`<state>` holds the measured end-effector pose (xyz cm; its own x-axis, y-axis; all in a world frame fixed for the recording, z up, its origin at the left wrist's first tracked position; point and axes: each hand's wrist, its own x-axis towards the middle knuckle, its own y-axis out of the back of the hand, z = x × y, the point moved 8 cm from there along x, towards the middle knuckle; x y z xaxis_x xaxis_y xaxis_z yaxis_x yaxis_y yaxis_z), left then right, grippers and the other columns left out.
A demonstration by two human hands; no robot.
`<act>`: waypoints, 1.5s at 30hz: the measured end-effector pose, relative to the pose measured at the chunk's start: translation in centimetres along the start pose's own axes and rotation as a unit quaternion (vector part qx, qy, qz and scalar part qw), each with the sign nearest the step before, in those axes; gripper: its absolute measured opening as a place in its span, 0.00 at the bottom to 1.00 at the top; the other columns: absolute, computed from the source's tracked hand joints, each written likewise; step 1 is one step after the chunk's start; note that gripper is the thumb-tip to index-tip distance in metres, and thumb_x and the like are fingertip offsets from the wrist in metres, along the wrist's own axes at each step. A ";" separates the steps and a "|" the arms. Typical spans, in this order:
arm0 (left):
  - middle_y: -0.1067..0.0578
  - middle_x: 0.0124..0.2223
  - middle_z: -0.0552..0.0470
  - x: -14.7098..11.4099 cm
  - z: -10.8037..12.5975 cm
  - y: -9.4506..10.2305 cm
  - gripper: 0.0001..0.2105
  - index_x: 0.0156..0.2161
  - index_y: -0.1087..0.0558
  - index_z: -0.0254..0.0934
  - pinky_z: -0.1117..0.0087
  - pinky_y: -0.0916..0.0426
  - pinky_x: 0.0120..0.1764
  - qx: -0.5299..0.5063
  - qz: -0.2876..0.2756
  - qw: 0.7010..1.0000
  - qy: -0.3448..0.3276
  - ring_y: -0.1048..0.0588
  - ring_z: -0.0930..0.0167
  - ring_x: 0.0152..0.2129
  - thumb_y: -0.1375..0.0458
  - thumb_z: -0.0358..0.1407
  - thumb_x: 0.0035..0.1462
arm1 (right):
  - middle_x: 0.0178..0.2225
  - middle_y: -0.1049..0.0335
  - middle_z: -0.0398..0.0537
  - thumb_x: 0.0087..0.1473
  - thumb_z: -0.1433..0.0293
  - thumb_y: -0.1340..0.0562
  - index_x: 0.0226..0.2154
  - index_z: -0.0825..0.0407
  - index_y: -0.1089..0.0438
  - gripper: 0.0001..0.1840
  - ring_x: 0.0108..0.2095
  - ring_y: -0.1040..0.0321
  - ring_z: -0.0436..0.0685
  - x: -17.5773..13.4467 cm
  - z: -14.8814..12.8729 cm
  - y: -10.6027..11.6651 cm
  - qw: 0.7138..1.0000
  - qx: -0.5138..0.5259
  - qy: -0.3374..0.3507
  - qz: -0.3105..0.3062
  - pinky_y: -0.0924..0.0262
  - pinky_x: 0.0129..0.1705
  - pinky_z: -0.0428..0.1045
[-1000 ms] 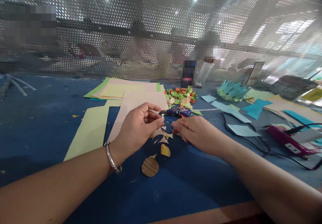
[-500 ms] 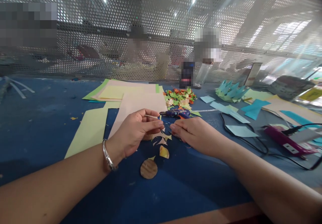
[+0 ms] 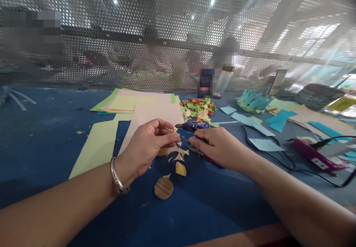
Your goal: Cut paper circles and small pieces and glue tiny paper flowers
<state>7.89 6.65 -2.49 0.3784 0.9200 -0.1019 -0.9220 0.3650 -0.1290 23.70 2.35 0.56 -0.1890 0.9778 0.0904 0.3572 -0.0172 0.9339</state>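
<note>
My left hand (image 3: pixel 151 141), with a silver bangle at its wrist, pinches a small pale yellow paper piece (image 3: pixel 175 129) between thumb and fingers. Facing it, my right hand (image 3: pixel 215 143) is closed around a thin blue stick (image 3: pixel 187 132), whose tip reaches toward the yellow piece. Just behind both hands lies a dark blue glue gun (image 3: pixel 196 125). Partly hidden under my right hand are what look like scissor blades (image 3: pixel 194 150). Pink and yellow paper scraps (image 3: pixel 179 157), a curled yellow piece (image 3: pixel 180 169) and a round brown cardboard disc (image 3: pixel 164 187) lie below on the blue table.
Coloured paper sheets (image 3: pixel 155 112) lie at back left. A heap of green and orange scraps (image 3: pixel 198 106) sits behind the glue gun. To the right are a spiky blue paper piece (image 3: pixel 254 100), a purple power strip (image 3: pixel 317 154) and black cable (image 3: pixel 282 162). A perforated metal screen (image 3: pixel 111 73) stands behind.
The right hand has shifted slightly, and the blue stick shows more clearly between the hands. The yellow piece in my left fingertips is now more visible. The view has moved slightly.
</note>
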 end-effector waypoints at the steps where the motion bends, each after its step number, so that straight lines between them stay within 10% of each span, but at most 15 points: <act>1: 0.24 0.34 0.53 -0.1 0.0 -0.1 0.19 0.39 0.28 0.37 0.75 0.26 0.29 0.001 -0.004 1.000 0.002 0.22 0.73 0.28 0.26 0.37 0.45 | 0.22 0.35 0.41 0.65 0.61 0.45 0.23 0.51 0.37 0.20 0.24 0.42 0.50 0.0 0.0 0.1 1.000 0.006 -0.001 0.010 0.56 0.28 0.48; 13: 0.23 0.30 0.56 -0.8 -0.9 -2.0 0.19 0.43 0.31 0.36 0.72 0.26 0.37 -0.005 -0.105 0.994 0.036 0.21 0.72 0.30 0.28 0.33 0.49 | 0.26 0.29 0.40 0.62 0.66 0.40 0.37 0.52 0.26 0.09 0.24 0.40 0.48 -0.4 -1.5 0.6 0.976 0.207 0.053 0.024 0.47 0.27 0.45; 45: 0.24 0.33 0.54 -1.3 0.5 -2.0 0.12 0.38 0.27 0.36 0.75 0.31 0.34 0.020 -0.088 0.996 -0.026 0.24 0.74 0.30 0.30 0.34 0.50 | 0.24 0.32 0.39 0.60 0.66 0.37 0.34 0.53 0.26 0.08 0.22 0.43 0.46 -0.7 -1.6 0.8 0.965 0.248 0.061 0.055 0.48 0.25 0.44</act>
<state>9.20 4.83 -1.60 0.5302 0.8473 -0.0308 -0.8451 0.5251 -0.1002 22.65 1.36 1.78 -0.2205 0.9431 0.2489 0.7698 0.0115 0.6381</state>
